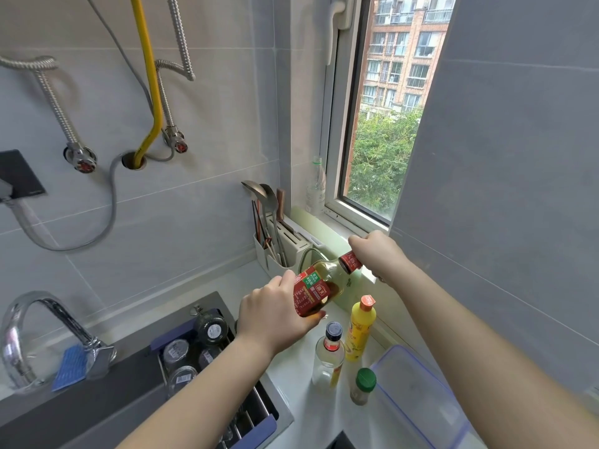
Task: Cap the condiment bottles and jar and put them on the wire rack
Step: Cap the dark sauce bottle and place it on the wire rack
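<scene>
The wire rack over the sink held four dark jars. The left hand gripped a red-labelled bottle of pale liquid, tilted above the counter; the right hand closed around its cap. A clear bottle, yellow bottle and green-capped jar stood beneath.

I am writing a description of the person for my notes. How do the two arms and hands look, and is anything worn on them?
Both forearms are bare up to the frame edge: no sleeves, watch or bracelet show. The left hand and the right hand wear no gloves. No ring is visible on the fingers, though some are hidden.
</scene>
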